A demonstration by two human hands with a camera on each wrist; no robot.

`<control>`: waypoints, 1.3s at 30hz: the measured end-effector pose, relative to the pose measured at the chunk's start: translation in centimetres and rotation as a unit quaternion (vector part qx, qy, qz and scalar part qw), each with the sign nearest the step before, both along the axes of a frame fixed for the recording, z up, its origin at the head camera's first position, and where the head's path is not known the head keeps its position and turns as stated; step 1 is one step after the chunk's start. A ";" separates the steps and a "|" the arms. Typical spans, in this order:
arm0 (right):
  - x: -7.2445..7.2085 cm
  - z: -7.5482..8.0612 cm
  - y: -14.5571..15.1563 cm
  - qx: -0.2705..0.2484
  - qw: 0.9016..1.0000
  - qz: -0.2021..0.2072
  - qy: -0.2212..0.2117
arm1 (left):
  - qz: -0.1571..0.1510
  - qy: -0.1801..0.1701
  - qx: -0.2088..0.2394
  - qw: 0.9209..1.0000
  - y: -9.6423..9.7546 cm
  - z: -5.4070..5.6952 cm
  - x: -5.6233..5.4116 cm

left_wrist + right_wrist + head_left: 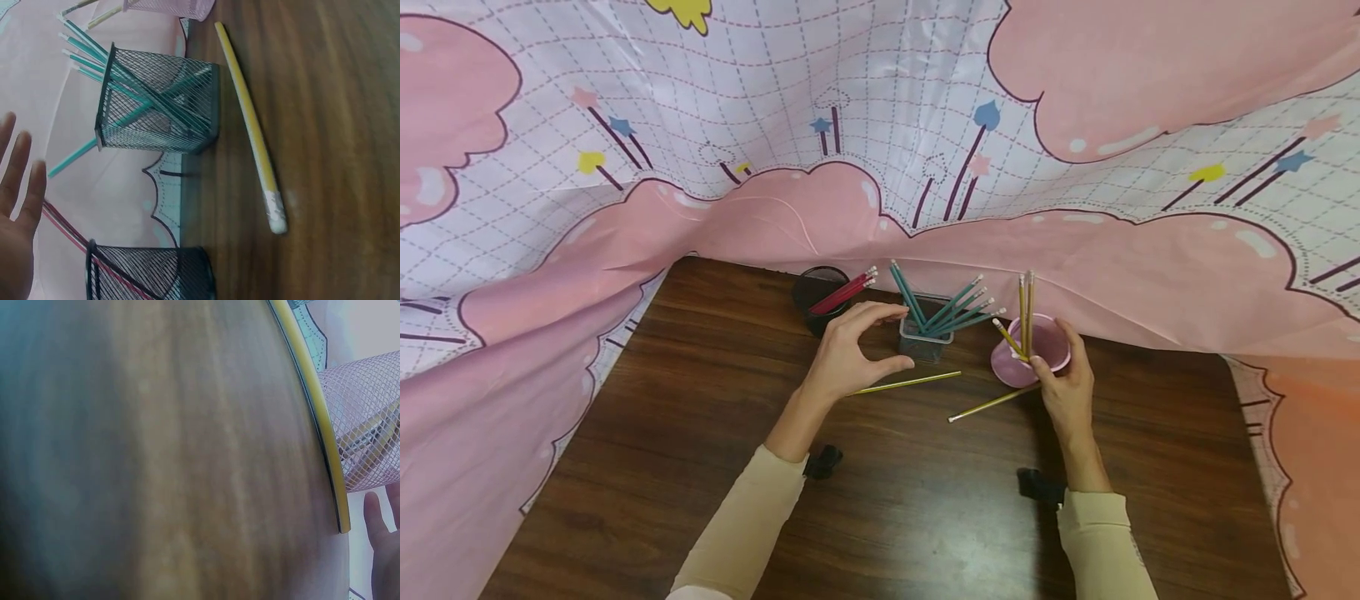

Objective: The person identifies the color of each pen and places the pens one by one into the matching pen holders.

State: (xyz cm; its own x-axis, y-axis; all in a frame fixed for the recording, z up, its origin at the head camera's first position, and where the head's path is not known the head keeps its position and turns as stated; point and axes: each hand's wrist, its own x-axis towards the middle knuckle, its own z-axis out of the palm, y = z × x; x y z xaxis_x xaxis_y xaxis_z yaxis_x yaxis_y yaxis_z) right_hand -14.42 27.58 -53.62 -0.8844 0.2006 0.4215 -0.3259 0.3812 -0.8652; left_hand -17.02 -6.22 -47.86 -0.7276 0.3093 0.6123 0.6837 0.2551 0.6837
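My right hand (1070, 392) grips a pink mesh pencil cup (1009, 371), thumb at its near rim and fingers along its right side. Several yellow pencils (1022, 312) stand in that cup, erasers up. My left hand (841, 354) holds nothing; its thumb and fingers are spread apart just left of a square black mesh holder (927, 346) with several teal pencils (958, 310). One yellow pencil (917, 382) lies on the table in front of the square holder, beyond the left thumb. Another yellow pencil (988, 405) lies before the pink cup, its eraser end pointing left.
A round black mesh cup (808, 292) with several red pencils (842, 293) stands at the back left. The dark wooden table (910, 517) ends at a pink patterned cloth (1120, 275) hanging behind the cups. Each wrist carries a small black camera mount.
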 end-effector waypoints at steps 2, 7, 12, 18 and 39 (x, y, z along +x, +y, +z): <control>0.0 0.0 0.0 -0.006 1.000 0.000 -0.001 | 0.006 0.006 -0.003 1.000 -0.4 -0.2 0.2; 0.1 0.0 0.0 -0.009 1.000 0.002 -0.004 | 0.016 -0.002 -0.013 1.000 -1.2 -1.4 0.8; 0.0 0.1 -0.1 0.005 1.000 0.000 0.002 | 0.034 -0.058 -0.049 0.997 -2.2 -3.0 1.8; 0.0 0.2 -0.1 0.005 1.000 -0.001 0.001 | 0.037 -0.134 -0.116 0.983 -3.2 -5.3 2.4; 0.1 0.2 -0.1 0.006 1.000 0.002 0.001 | 0.116 -0.115 -0.304 0.939 -4.4 -9.1 2.5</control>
